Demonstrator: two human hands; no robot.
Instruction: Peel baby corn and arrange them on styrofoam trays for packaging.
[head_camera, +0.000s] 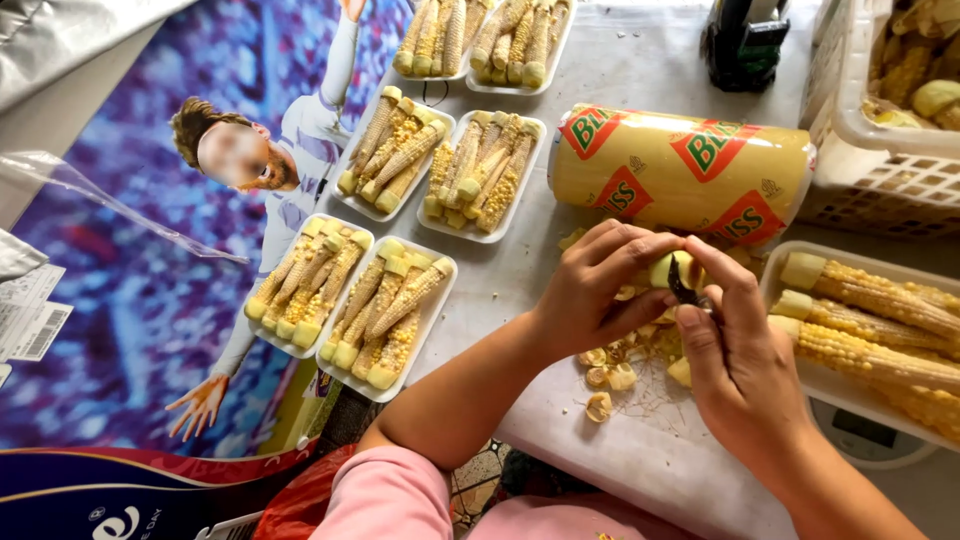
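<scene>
Nearest, a small dark knife (683, 283) is gripped by the right hand (745, 350), and a corn piece (664, 269) is held closed in the left hand (592, 290) over cut scraps (615, 368) on the table (640, 450); beyond, a yellow film roll (680, 172) and filled corn trays (388, 318) are seen

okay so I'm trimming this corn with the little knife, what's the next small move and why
Probably finish the cut through the cob end that your left hand grips, since the knife blade in your right hand already sits against it. The trimmed piece would likely join the cut-off scraps below.
</scene>
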